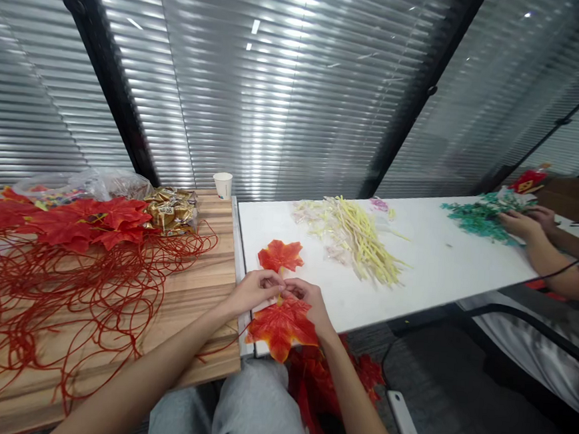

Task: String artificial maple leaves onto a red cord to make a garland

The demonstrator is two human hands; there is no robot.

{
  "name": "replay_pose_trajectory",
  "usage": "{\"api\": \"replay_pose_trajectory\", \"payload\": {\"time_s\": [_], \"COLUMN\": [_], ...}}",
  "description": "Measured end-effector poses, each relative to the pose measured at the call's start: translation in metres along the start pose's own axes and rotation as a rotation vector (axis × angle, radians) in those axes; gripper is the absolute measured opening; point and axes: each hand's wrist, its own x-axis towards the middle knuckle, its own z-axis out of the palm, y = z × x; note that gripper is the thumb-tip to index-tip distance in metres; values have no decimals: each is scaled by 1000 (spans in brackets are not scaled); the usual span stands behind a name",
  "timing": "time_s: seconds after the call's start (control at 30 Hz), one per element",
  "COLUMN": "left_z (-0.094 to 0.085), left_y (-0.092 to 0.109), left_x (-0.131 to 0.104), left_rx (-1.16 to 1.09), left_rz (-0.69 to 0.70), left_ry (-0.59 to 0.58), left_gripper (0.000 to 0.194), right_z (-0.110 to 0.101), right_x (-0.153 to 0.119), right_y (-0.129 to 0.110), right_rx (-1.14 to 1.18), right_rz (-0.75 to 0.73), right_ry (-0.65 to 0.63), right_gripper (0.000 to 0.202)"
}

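Note:
My left hand [257,291] and my right hand [312,299] meet over the white table's near left corner, fingertips pinched together. Between them is the stem end of a red-orange artificial maple leaf [283,327], whose blade hangs toward me below my fingers. A second artificial maple leaf [280,255] lies just beyond my fingertips on the white table. From near the lower leaf, a thin red cord [223,351] runs left onto the wooden table. My fingers cover the exact spot they pinch.
On the wooden table [215,271] lie tangled red cords [114,283], red leaves [89,220], gold-wrapped packets [172,211] and a paper cup [222,185]. Yellow strips [362,239] lie on the white table [426,268]. Rightward, another person's hands [524,223] handle green foliage [485,216]. More leaves [317,380] hang below.

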Motion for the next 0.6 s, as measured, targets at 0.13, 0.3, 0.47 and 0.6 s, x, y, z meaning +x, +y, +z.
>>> {"api": "replay_pose_trajectory", "payload": {"time_s": [0.13,0.3,0.47,0.6], "left_z": [0,0,0,0], "left_y": [-1,-3,-1,-1], "left_x": [0,0,0,0], "left_rx": [11,24,46,42], "left_rz": [8,20,13,14], "left_ry": [-2,0,3,7], "left_gripper": [20,19,21,20], "right_z": [0,1,0,0], "right_x": [0,0,0,0], "right_y": [0,-1,-1,-1], "right_rx": [13,19,5,-4], "right_rz": [7,14,8,-1], "right_ry": [0,-5,-6,-5], "right_gripper": [23,24,24,24]}}
